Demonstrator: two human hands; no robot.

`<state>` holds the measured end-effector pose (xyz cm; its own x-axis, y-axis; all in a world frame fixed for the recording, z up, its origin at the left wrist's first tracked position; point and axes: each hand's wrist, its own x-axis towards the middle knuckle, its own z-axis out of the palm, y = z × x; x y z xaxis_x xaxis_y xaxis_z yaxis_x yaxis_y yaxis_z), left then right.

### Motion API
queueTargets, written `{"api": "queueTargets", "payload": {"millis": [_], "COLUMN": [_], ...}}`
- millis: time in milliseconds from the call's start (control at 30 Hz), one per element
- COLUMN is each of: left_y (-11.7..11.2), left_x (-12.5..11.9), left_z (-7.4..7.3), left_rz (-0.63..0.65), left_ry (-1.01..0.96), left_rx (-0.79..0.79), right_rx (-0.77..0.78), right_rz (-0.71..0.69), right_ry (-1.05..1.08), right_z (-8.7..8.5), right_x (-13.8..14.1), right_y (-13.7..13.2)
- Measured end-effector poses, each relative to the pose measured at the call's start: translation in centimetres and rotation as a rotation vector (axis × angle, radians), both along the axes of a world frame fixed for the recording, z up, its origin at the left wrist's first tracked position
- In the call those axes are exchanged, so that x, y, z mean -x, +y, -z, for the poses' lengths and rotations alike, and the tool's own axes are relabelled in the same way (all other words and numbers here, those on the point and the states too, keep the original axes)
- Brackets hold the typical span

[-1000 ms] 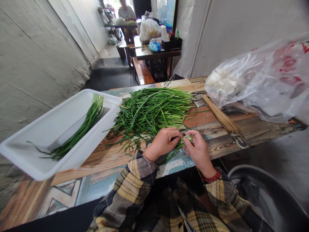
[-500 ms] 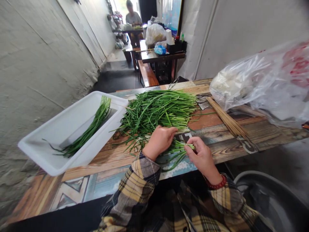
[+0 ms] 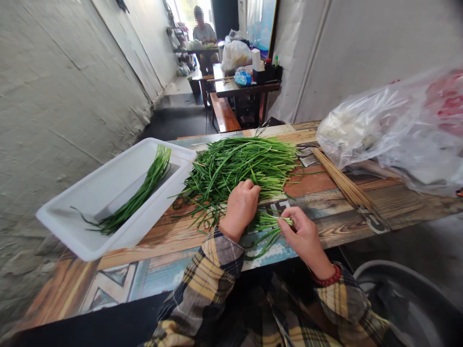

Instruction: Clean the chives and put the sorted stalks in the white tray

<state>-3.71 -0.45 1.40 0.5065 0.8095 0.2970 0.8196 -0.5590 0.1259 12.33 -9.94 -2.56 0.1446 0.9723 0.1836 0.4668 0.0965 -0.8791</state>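
A large heap of garlic chives (image 3: 238, 161) lies on the wood-patterned table, pale cut ends to the right. My left hand (image 3: 241, 205) is at the heap's near edge, fingers curled down and closed among the stalks; its fingertips are hidden. Closer to me, my right hand (image 3: 299, 231) pinches a small bunch of garlic chives (image 3: 267, 222) by the pale ends, its leaves trailing left over the table. On the left stands a white plastic tray (image 3: 81, 212) with a bundle of chives (image 3: 139, 197) in it.
Thin wooden skewers (image 3: 342, 180) lie to the right, beside a clear plastic bag (image 3: 390, 125) with pale contents. A grey tub (image 3: 408, 294) stands below the table at the lower right. Farther off are another table (image 3: 246, 87), a bench (image 3: 224, 113) and a seated person (image 3: 204, 31).
My left hand has moved up to the heap's edge, its fingers now bent down into the stalks. The right hand keeps its pinch on the small bunch. The whole view has shifted slightly.
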Motion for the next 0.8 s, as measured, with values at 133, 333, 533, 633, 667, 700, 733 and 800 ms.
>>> {"api": "queueTargets", "payload": {"millis": [133, 333, 533, 633, 667, 700, 733, 800], "left_y": [0.6, 0.3, -0.4, -0.6, -0.6, -0.6, -0.6, -0.6], "left_x": [0.0, -0.3, -0.8, -1.0, -1.0, -1.0, -1.0, -1.0], "left_z": [0.3, -0.1, 0.2, 0.4, 0.4, 0.5, 0.5, 0.5], "left_rz": [0.004, 0.068, 0.197, 0.281, 0.297, 0.304, 0.301, 0.278], "left_ry": [0.042, -0.139, -0.432, -0.550, -0.568, -0.580, -0.591, -0.614], "left_rx": [-0.021, -0.020, 0.206, 0.303, 0.322, 0.337, 0.350, 0.373], "right_rx": [-0.007, 0.004, 0.076, 0.059, 0.054, 0.051, 0.050, 0.053], "right_rz": [-0.003, 0.028, 0.076, 0.088, 0.085, 0.080, 0.077, 0.080], "right_ry": [-0.005, 0.098, 0.196, 0.225, 0.231, 0.235, 0.238, 0.243], "right_z": [0.1, 0.0, -0.5, -0.6, -0.6, -0.5, -0.5, -0.5], "right_x": [0.0, 0.0, 0.0, 0.0, -0.1, -0.1, -0.1, -0.1], "right_y": [0.1, 0.1, 0.5, 0.6, 0.6, 0.6, 0.6, 0.6]}}
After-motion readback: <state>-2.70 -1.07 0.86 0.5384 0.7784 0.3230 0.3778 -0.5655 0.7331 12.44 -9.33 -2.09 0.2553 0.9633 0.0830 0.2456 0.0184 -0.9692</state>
